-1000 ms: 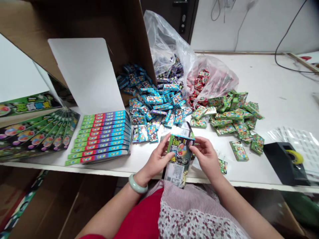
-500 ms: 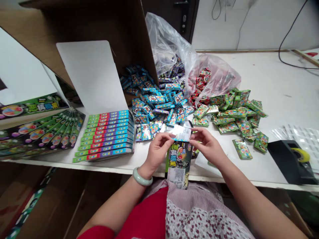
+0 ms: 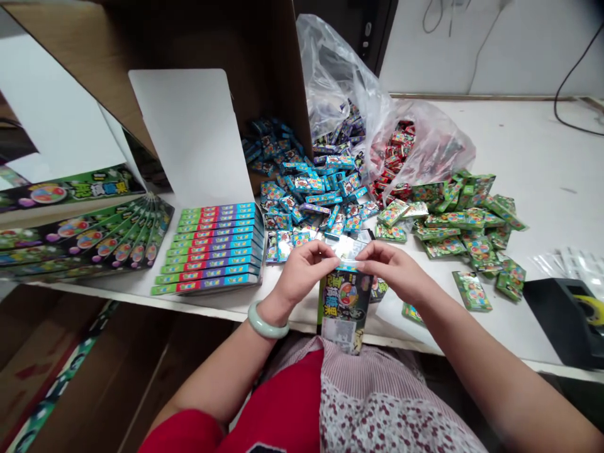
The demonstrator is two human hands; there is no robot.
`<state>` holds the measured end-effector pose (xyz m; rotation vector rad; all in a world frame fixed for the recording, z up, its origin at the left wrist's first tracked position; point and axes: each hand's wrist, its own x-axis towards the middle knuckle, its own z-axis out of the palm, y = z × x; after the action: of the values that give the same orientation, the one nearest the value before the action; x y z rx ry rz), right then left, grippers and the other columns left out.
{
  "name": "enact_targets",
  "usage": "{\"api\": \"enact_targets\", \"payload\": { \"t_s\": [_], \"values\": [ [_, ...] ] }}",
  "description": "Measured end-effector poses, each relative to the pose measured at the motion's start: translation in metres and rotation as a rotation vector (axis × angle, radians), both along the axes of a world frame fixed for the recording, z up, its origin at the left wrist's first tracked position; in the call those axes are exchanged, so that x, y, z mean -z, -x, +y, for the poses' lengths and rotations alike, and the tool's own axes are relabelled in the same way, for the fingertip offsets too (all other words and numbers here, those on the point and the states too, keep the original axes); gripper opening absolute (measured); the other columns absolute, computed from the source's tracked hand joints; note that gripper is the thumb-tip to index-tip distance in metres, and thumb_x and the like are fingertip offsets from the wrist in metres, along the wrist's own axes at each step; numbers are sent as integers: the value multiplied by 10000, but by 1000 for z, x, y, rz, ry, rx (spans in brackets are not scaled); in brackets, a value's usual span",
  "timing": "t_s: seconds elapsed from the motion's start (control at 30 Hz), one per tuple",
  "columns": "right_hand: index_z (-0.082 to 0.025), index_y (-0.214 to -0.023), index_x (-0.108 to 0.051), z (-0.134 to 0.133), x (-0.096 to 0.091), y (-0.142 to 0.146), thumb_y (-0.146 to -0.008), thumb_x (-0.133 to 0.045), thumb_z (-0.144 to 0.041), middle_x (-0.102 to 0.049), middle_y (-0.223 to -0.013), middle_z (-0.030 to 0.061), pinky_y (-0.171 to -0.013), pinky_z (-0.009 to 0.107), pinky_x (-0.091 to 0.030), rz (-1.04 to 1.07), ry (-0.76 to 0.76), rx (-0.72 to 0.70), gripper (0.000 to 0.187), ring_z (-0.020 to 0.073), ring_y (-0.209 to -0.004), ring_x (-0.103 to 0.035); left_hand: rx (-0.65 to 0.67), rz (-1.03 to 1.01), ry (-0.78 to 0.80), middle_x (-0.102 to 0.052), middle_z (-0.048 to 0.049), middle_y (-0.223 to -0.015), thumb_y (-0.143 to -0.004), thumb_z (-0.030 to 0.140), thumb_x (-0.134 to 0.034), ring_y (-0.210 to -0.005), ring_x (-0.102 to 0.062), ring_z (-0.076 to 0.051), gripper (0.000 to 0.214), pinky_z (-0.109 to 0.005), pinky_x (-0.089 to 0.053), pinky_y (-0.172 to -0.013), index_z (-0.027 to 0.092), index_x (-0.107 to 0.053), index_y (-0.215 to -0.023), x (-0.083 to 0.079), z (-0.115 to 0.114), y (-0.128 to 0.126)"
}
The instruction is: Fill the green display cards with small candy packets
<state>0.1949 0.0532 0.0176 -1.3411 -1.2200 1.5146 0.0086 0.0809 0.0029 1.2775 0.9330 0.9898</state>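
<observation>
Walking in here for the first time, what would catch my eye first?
Probably the bright heaps of small packets: blue ones mid-table, green ones to their right, beside a clear plastic bag. At the table's front edge, the left hand and right hand hold a green-and-black printed packet. Leftward sits a neat stack of slim boxes.

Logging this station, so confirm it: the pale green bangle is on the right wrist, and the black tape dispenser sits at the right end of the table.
One thing is wrong: the pale green bangle is on the left wrist, not the other one, as the head view shows. The rest stands: the black tape dispenser sits at the right end of the table.
</observation>
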Motion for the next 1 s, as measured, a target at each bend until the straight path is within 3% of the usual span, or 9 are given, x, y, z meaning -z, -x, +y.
{"api": "enact_targets", "payload": {
  "t_s": [0.13, 0.23, 0.37, 0.53, 0.6, 0.77, 1.0],
  "values": [
    [-187, -690, -581, 0, -2, 1, -676, -703, -325, -586, -643, -23, -529, 253, -415, -50, -18, -5, 184, 107, -556, -509, 71, 20, -7, -601, 3, -704, -728, 249, -733, -654, -543, -110, 146, -237, -449, -625, 152, -625, -707, 0, 2, 8],
    [-186, -725, -616, -6, -3, -5, -767, -661, -348, -614, -708, 4, -572, 270, -441, -118, -116, -72, 173, 130, -630, -548, 155, 40, -105, -633, -26, -770, -803, 282, -686, -737, -579, -135, 154, -268, -477, -693, 157, -640, -726, 0, 0, 17],
    [-204, -836, -630, -20, -2, -11, -864, -598, -311, -628, -862, 44, -639, 292, -489, -234, -325, -129, 116, 166, -788, -599, 226, 36, -236, -666, -60, -896, -833, 274, -669, -879, -619, -173, 100, -319, -499, -799, 177, -673, -809, 5, -6, 25],
    [-244, -1010, -648, -43, 9, -3, -902, -560, -217, -610, -1015, 71, -798, 359, -511, -446, -617, -70, 142, 194, -966, -597, 202, 12, -267, -664, -47, -892, -821, 224, -686, -889, -624, -166, 43, -328, -514, -831, 189, -664, -830, 18, -14, 28],
    [-244, -1028, -644, -46, 12, -1, -899, -571, -231, -604, -1036, 72, -804, 363, -516, -420, -587, -43, 149, 193, -961, -598, 183, 6, -291, -660, -45, -898, -821, 206, -686, -898, -622, -162, 42, -318, -512, -837, 190, -661, -851, 20, -16, 28],
    [-214, -961, -615, -37, 10, -5, -859, -625, -318, -622, -870, 28, -664, 302, -519, -165, -257, 18, 146, 155, -759, -609, 167, 20, -307, -644, -38, -920, -820, 159, -677, -935, -617, -154, 108, -278, -507, -835, 202, -647, -915, 16, -17, 27],
    [-190, -800, -590, -27, -3, -8, -853, -586, -234, -591, -760, 5, -610, 280, -448, -234, -244, -38, 69, 136, -685, -567, 174, 51, -309, -633, -40, -918, -815, 172, -683, -910, -606, -148, 105, -258, -502, -802, 190, -636, -907, 15, -18, 25]
  ]
}}
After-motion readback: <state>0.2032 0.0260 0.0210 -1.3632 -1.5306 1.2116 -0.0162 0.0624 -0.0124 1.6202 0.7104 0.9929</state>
